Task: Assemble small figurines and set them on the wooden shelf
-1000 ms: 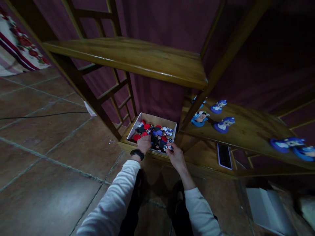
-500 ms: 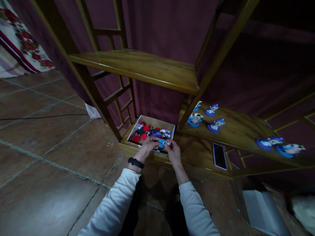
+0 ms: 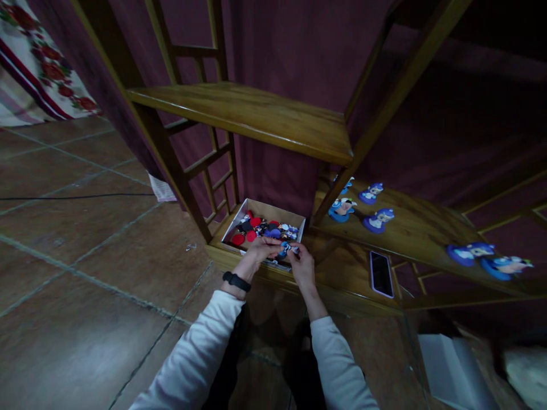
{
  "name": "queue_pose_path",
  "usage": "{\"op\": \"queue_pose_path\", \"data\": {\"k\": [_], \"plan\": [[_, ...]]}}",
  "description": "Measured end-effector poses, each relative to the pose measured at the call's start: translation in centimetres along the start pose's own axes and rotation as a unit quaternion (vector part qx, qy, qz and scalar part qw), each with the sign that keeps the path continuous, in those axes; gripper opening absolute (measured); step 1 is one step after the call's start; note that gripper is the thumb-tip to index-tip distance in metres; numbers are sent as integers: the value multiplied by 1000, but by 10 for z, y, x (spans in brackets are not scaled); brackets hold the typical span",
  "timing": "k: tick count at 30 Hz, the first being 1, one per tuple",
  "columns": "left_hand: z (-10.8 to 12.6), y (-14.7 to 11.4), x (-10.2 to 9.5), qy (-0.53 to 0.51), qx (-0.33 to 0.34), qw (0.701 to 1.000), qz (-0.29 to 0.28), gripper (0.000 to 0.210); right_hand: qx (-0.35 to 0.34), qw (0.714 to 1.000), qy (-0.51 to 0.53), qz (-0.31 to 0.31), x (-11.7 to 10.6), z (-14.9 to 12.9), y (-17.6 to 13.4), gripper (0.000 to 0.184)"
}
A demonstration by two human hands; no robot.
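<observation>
Left hand (image 3: 258,252) has reached figurine (image 3: 284,248) above shelf (image 3: 335,263) by curtain (image 3: 277,176).

And we're up on the wearer's head, peering forward and steeply down between two white sleeves (image 3: 194,347)! Wooden shelving (image 3: 243,117) is dead ahead, seen from above; both hands, left (image 3: 255,251) and right (image 3: 302,263), sit just below centre, near enough to read clearly, while a wide sweep takes in tiled floor (image 3: 98,285) out left.
</observation>
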State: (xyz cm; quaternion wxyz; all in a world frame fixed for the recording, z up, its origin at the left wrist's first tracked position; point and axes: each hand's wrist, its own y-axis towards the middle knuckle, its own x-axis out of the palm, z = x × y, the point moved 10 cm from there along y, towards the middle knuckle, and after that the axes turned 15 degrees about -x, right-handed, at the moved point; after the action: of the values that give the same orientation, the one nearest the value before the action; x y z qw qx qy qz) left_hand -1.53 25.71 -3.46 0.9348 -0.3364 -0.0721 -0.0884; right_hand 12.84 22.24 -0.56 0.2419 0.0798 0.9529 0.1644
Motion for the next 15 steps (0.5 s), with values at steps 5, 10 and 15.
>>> {"op": "queue_pose_path", "data": {"k": [5,10,15], "plan": [[1,-2,-2,-11,2,1000,18,26,5,1000,-19,-8,0,-2,0,28],[0,-2,-4,-24,-3,999,29,27,-30,996,-86,-25,-3,-23,3,23],[0,-4,-3,-26,-4,999,34,28,-41,991,-127,-30,-9,-38,3,24]]}}
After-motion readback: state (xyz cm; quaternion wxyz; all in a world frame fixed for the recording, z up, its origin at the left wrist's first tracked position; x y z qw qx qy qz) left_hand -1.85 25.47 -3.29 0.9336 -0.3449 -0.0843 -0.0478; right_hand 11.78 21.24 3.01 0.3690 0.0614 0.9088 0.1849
